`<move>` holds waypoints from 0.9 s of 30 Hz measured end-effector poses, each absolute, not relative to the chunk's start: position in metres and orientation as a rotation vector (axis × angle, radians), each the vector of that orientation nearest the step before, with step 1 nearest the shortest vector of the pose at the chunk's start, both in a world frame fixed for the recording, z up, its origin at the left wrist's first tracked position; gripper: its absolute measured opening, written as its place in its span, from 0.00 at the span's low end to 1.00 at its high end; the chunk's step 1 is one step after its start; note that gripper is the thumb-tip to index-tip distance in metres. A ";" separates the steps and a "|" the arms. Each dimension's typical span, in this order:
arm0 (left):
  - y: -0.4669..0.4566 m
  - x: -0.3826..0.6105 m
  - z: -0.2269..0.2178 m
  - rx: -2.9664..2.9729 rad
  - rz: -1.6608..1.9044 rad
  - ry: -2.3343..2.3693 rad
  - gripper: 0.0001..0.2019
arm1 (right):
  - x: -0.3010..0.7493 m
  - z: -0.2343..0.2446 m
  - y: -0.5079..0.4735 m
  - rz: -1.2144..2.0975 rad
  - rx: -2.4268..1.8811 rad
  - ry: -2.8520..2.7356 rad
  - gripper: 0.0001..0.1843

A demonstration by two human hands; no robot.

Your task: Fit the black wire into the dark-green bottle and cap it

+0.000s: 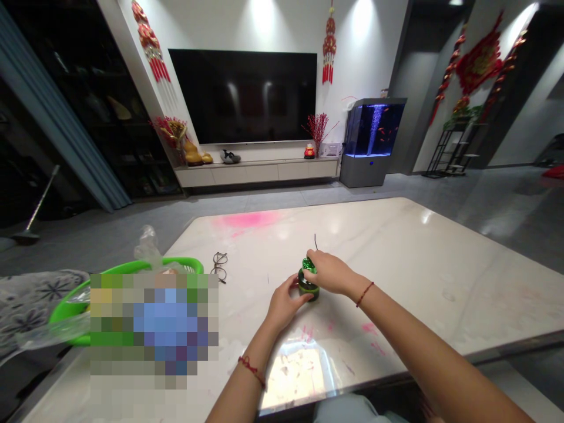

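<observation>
A small dark green jar stands upright on the white table, with a paler band round its lower part. My left hand is curled round its left side, the thumb against the near face. On top of it is a shiny green piece, which my right hand grips from above with its fingers bent down over it. Whether this piece is a lid or a wrapper I cannot tell, as the fingers partly cover it. Just beyond my right hand, a thin dark stick shows on the table.
Eyeglasses lie on the white marbled table, left of the jar. A green basket stands at the left, its contents partly pixelated. Pink stains mark the tabletop. Beyond are a television and a lit fish tank.
</observation>
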State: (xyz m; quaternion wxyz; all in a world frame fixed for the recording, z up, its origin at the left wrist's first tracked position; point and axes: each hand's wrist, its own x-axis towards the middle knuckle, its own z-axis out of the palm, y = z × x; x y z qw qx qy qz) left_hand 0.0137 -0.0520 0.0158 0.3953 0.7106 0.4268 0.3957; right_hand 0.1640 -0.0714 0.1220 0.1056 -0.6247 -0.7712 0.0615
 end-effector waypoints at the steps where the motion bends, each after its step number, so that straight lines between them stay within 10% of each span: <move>1: -0.052 0.014 0.016 1.800 1.005 1.081 0.26 | 0.163 0.121 -0.072 0.183 -1.844 -2.251 0.12; 27: -0.056 0.016 0.021 1.755 0.996 1.097 0.26 | 0.150 0.095 -0.074 0.046 -1.589 -2.138 0.11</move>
